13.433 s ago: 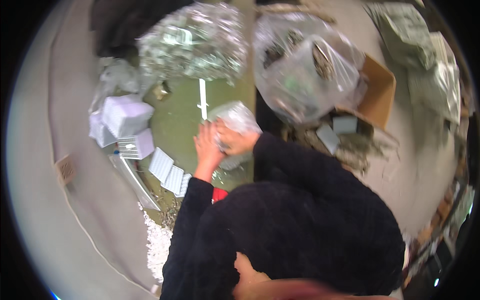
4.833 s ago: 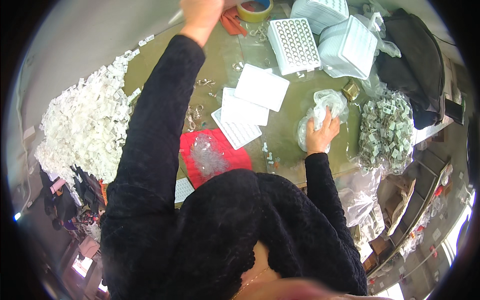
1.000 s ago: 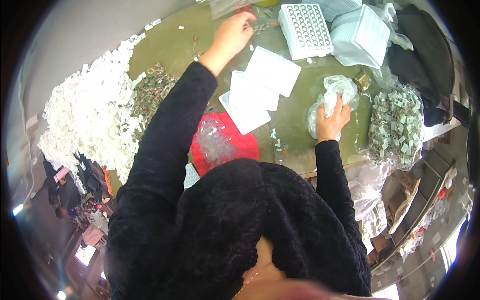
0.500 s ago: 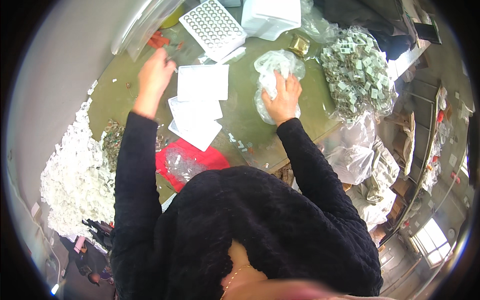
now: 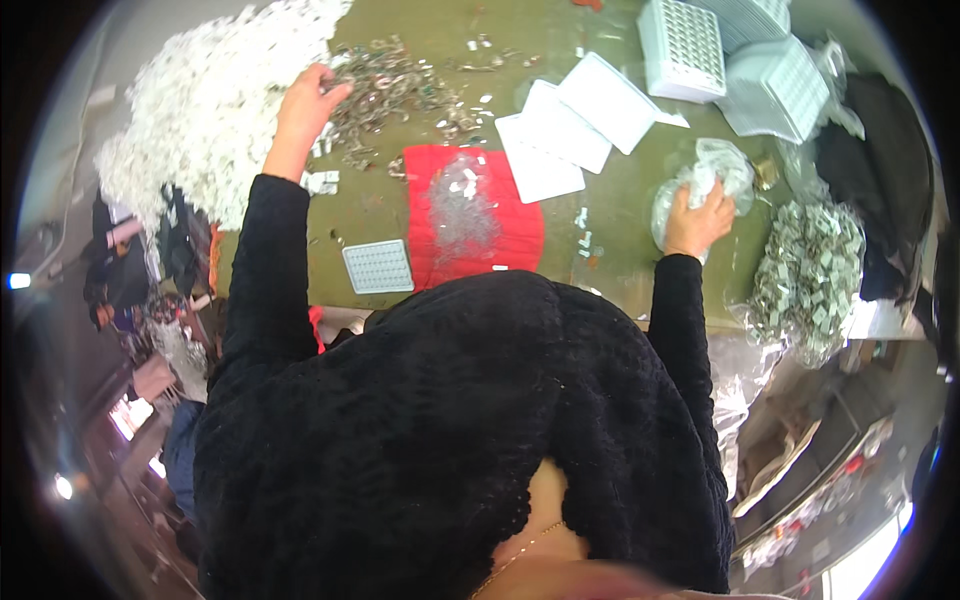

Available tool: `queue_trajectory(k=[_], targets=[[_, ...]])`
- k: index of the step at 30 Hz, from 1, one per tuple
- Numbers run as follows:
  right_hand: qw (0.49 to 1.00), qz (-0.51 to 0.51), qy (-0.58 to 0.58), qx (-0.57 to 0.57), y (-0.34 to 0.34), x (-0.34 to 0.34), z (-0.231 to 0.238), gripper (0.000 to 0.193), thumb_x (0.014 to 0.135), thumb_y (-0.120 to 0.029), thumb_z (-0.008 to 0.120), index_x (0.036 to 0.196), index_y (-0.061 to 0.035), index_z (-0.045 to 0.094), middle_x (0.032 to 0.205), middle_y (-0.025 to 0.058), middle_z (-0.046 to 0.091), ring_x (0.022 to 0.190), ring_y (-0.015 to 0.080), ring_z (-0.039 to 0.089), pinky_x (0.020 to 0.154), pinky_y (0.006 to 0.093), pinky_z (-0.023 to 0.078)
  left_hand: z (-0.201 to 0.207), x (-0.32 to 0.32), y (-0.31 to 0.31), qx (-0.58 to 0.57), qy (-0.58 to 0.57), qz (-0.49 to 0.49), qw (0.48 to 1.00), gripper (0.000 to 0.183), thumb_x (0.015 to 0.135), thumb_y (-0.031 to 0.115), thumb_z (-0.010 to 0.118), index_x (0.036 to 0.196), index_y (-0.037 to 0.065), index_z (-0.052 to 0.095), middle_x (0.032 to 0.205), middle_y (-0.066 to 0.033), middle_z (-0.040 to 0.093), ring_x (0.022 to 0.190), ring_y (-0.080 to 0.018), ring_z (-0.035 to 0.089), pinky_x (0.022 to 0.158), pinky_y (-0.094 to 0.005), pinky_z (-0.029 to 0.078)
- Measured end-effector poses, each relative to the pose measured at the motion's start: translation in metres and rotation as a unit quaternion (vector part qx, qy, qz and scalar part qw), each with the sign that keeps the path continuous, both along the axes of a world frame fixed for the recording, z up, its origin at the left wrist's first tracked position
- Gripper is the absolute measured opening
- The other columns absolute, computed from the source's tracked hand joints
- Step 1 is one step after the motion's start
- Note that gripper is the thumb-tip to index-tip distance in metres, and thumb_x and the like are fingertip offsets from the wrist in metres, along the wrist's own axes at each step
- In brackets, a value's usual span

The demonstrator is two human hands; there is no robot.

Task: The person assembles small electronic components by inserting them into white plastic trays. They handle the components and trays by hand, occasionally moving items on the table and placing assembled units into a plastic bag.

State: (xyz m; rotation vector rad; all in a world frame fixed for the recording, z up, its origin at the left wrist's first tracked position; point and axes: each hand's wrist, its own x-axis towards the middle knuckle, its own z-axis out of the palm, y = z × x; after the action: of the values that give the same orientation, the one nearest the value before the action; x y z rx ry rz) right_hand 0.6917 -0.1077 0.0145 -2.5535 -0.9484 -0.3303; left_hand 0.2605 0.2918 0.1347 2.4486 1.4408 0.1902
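Observation:
My left hand [image 5: 310, 103] is between a large heap of small white pieces [image 5: 215, 95] and a loose pile of small metal parts [image 5: 385, 88]. Its fingers are curled toward the thumb at the pile's edge; whatever they hold is too small to make out. On the right, my right hand [image 5: 703, 222] rests on a crumpled clear plastic bag [image 5: 722, 160], with its fingers bent into the film. What the bag contains cannot be told.
Flat white trays [image 5: 607, 100] overlap beside a red cloth [image 5: 520, 225] bearing small clear pieces. A white gridded tray [image 5: 378, 267] lies near the front edge. Stacked white trays [image 5: 685, 50] stand at the back right, beyond a bag of pale green-white parts [image 5: 810, 270].
The view has swung left. My left hand has moved from orange items at the back of the table to the metal parts by the white heap. My right hand stays on the plastic bag.

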Motion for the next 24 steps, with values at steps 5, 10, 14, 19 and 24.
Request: queue_trajectory(k=[5,10,14,19,24], targets=[[0.999,0.008,-0.038,0.004,-0.001,0.002,-0.003,0.056,0.078,-0.038,0.070,0.126,-0.0108,0.058,0.112,0.0206,0.054,0.111,0.0415,0.051,0.094,0.0536,0.040,-0.001,-0.048,-0.018,-0.020,-0.061,0.080,0.995,0.063,0.080,0.034,0.079,0.127,-0.002,0.057,0.113,-0.0217,0.066,0.100,-0.0307,0.065,0.087,-0.0401,0.053],[0.994,0.053,0.021,-0.092,-0.009,0.025,0.005,0.070,0.079,-0.047,0.072,0.136,-0.0114,0.052,0.123,0.0248,0.053,0.116,0.0442,0.050,0.097,0.0557,0.041,-0.001,-0.102,-0.052,-0.171,-0.048,0.152,0.972,0.051,0.080,0.030,0.077,0.120,0.002,0.063,0.110,-0.0182,0.069,0.099,-0.0270,0.067,0.086,-0.0369,0.052],[0.951,0.146,0.177,-0.208,-0.024,0.053,0.050,0.092,0.074,-0.056,0.076,0.151,-0.0249,0.038,0.135,0.0267,0.046,0.127,0.0457,0.045,0.104,0.0558,0.038,-0.031,-0.095,-0.096,-0.203,0.008,0.122,0.971,0.057,0.078,0.028,0.076,0.125,0.001,0.058,0.114,-0.0210,0.065,0.104,-0.0321,0.065,0.087,-0.0407,0.052],[0.973,0.119,0.022,-0.197,0.009,0.026,0.138,0.072,0.077,-0.032,0.080,0.141,-0.0154,0.051,0.136,0.0196,0.051,0.123,0.0392,0.051,0.102,0.0498,0.042,-0.063,-0.054,-0.109,-0.109,0.059,0.120,0.985,0.056,0.078,0.021,0.076,0.125,0.000,0.053,0.117,-0.0218,0.057,0.105,-0.0390,0.062,0.088,-0.0454,0.051],[0.928,0.242,0.281,0.043,0.124,-0.114,0.144,0.061,0.079,-0.008,0.076,0.136,-0.0057,0.053,0.122,0.0165,0.062,0.105,0.0208,0.063,0.088,0.0338,0.052,-0.068,-0.018,-0.089,-0.117,-0.178,0.099,0.972,0.056,0.080,0.015,0.073,0.129,-0.001,0.052,0.116,-0.0214,0.057,0.099,-0.0361,0.063,0.086,-0.0434,0.052]])
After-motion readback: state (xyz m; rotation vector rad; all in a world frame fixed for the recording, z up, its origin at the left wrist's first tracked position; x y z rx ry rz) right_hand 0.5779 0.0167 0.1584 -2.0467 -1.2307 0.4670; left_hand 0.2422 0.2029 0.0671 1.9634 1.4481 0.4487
